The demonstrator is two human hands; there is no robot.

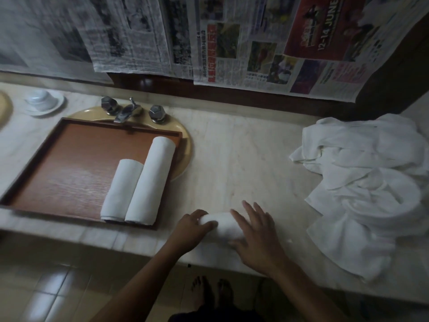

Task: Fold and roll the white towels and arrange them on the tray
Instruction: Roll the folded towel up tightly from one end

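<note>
A rolled white towel lies on the marble counter near its front edge, between my hands. My left hand curls round its left end. My right hand lies over its right end with fingers spread and fairly straight. To the left, a brown wooden tray sits over the sink and carries two rolled white towels side by side at its right side: a short roll and a longer roll. A heap of loose white towels lies at the right of the counter.
A chrome tap with two knobs stands behind the tray on the yellow sink rim. A white cup on a saucer sits at the back left. Newspaper sheets hang on the wall behind. The counter's front edge runs just below my hands.
</note>
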